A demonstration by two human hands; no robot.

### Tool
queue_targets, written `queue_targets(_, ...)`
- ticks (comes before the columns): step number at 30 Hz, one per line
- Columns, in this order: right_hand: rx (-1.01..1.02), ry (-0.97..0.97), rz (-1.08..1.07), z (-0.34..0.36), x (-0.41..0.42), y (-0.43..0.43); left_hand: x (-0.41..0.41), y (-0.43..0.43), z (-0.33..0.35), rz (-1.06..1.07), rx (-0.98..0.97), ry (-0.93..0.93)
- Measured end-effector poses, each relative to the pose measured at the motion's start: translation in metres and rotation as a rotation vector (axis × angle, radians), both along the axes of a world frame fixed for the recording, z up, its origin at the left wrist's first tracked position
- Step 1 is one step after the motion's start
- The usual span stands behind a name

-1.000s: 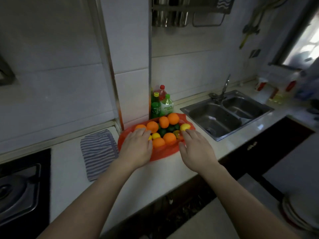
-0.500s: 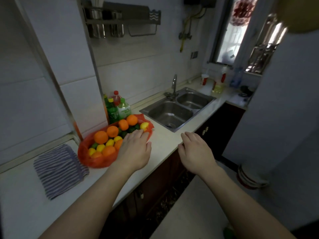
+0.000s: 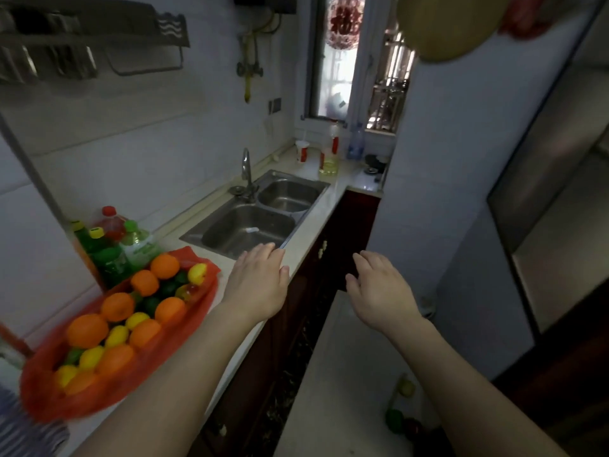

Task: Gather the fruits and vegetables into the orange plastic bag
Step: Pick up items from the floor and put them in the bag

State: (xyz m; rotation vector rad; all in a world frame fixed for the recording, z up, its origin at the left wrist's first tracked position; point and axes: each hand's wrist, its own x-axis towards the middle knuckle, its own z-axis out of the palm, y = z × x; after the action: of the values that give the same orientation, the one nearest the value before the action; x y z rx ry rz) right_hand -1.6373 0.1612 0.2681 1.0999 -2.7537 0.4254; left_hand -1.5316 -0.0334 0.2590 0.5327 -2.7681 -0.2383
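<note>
The orange plastic bag [image 3: 197,301] lies open on the white counter at the left, filled with several oranges [image 3: 87,329], lemons [image 3: 117,336] and green limes [image 3: 150,305]. My left hand [image 3: 258,285] hovers flat over the counter's front edge, to the right of the bag and apart from it, holding nothing. My right hand [image 3: 379,288] is spread in the air above the floor, off the counter, also holding nothing. On the floor at the lower right lie a yellow-green fruit [image 3: 407,387] and a green one [image 3: 394,420].
Three bottles [image 3: 113,245] stand against the wall behind the bag. A steel double sink [image 3: 253,222] with a tap sits to the right. A striped cloth [image 3: 23,433] lies at the lower left. More bottles and a cup [image 3: 301,150] stand by the window. A dark cabinet [image 3: 316,258] runs below.
The view has swung to the right, away from the bag. Both hands have left the bag and moved right; the left now hangs over the counter edge, the right over the floor.
</note>
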Motion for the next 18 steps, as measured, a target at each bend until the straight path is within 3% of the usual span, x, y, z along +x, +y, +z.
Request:
queue_targets(10,-0.017,0.016,-0.285,0.008,-0.033,0.005,-0.092,-0.024,0.000,-0.284,0.006,0.025)
queue_targets(18,-0.070,0.067,-0.505,0.006,-0.044,0.044,-0.147,0.017,0.003,-0.487,-0.006,0.017)
